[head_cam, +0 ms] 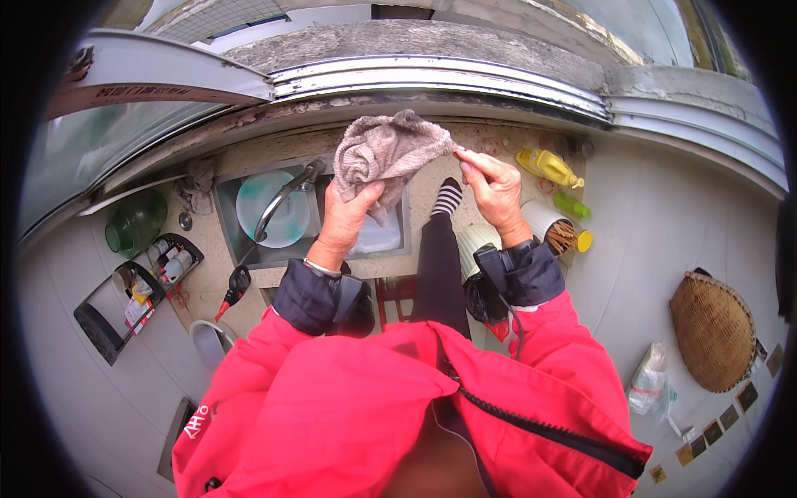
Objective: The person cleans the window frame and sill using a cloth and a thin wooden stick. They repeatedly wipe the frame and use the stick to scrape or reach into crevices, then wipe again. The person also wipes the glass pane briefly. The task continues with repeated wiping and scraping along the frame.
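Observation:
A crumpled grey-brown cloth (pixel 389 155) is held up between my hands, above the right part of the sink and the countertop. My left hand (pixel 344 215) grips its lower left side, thumb in front. The fingertips of my right hand (pixel 495 187) pinch a corner of it at the right. Below the cloth, the steel sink (pixel 274 255) holds a whitish-green round basin (pixel 273 208) and a pale plastic container (pixel 378 236). A curved metal faucet (pixel 280 202) reaches over the round basin.
My foot in a striped sock (pixel 447 198) is on the countertop (pixel 423 205). Window tracks (pixel 436 78) run behind it. At right are a yellow bottle (pixel 549 167), a green bottle (pixel 571 205) and a container of sticks (pixel 548 227); at left, a green jar (pixel 137 224) and a rack (pixel 163 292).

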{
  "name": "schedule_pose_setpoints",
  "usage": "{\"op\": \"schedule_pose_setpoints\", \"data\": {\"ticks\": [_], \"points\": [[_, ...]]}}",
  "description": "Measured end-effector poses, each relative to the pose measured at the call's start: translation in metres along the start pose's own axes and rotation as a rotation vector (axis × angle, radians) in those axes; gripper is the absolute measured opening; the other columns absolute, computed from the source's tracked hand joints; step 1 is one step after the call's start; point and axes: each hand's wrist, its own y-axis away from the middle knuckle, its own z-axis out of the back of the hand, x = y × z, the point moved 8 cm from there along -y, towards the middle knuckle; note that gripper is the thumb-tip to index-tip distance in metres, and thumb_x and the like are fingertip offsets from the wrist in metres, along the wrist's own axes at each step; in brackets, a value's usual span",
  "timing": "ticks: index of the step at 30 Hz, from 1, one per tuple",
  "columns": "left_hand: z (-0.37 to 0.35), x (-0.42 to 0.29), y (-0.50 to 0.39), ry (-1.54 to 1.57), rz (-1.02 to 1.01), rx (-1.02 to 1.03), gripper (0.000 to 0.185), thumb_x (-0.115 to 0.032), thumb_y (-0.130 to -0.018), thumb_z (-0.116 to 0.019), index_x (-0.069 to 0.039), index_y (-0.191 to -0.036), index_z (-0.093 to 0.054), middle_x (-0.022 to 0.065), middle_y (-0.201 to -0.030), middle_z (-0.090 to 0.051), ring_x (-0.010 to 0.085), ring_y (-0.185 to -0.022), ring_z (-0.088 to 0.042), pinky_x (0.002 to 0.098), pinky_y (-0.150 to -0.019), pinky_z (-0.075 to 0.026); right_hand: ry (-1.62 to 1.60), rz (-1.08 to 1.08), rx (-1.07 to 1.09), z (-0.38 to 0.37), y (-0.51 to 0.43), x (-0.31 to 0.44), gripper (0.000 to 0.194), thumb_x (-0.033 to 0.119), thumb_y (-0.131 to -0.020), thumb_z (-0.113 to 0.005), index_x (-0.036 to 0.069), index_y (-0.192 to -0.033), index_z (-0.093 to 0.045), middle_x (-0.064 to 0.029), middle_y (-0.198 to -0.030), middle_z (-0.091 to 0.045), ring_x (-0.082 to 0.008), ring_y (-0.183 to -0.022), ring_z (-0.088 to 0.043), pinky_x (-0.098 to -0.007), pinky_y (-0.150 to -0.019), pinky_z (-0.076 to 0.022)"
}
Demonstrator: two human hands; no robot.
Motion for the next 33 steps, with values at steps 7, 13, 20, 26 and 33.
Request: {"op": "schedule_pose_setpoints", "data": {"ticks": [7,13,20,26,33], "points": [[-0.017,0.004,-0.003,0.252,0.117,0.153,0.054,-0.023,-0.084,-0.070,-0.003,-0.130,-0.048,0.0096,-0.120,-0.059,0.0231,-0.104,-0.059,0.0392,-0.082,-0.050,-0.007,-0.006,0.078,0.014,0.030,0.023,0.023,-0.004,-0.083,-0.063,0.002,-0.104,-0.070,-0.0062,-0.068,-0.061,-0.0112,-0.059,-0.056,-0.0236,-0.055,-0.0438],[-0.035,-0.019,0.004,0.545,0.177,0.158,0.062,-0.041,-0.087,-0.066,-0.007,-0.135,-0.046,0.0099,-0.126,-0.057,0.0257,-0.121,-0.052,0.0446,-0.103,-0.041,0.231,0.127,0.221,-0.006,0.032,0.046,0.029,-0.001,-0.078,-0.066,0.013,-0.103,-0.072,-0.0071,-0.063,-0.053,-0.0206,-0.054,-0.053,-0.0318,-0.050,-0.0414],[-0.010,-0.019,0.002,0.744,0.233,-0.028,0.049,-0.028,-0.087,-0.066,-0.009,-0.130,-0.050,0.0082,-0.127,-0.057,0.0269,-0.119,-0.053,0.0486,-0.106,-0.038,0.316,0.171,0.231,-0.035,0.037,0.053,0.030,0.007,-0.079,-0.067,0.022,-0.105,-0.072,-0.0058,-0.061,-0.049,-0.0243,-0.053,-0.052,-0.0347,-0.048,-0.0413],[0.029,-0.014,-0.001,0.849,0.285,-0.128,0.054,-0.047,-0.090,-0.053,-0.013,-0.132,-0.051,0.0066,-0.136,-0.052,0.0282,-0.126,-0.047,0.0514,-0.111,-0.029,0.165,0.024,0.078,-0.015,0.050,0.043,0.027,0.001,-0.081,-0.066,0.011,-0.105,-0.071,-0.0099,-0.067,-0.059,-0.0217,-0.057,-0.057,-0.0312,-0.053,-0.0447],[0.035,-0.011,0.005,0.835,0.313,-0.087,0.066,-0.057,-0.091,-0.045,-0.014,-0.140,-0.041,0.0094,-0.143,-0.043,0.0303,-0.132,-0.040,0.0535,-0.111,-0.028,0.047,0.038,0.091,-0.043,0.029,0.047,0.038,0.002,-0.081,-0.068,0.010,-0.118,-0.063,-0.0115,-0.079,-0.065,-0.0234,-0.060,-0.060,-0.0314,-0.057,-0.0483]]}}
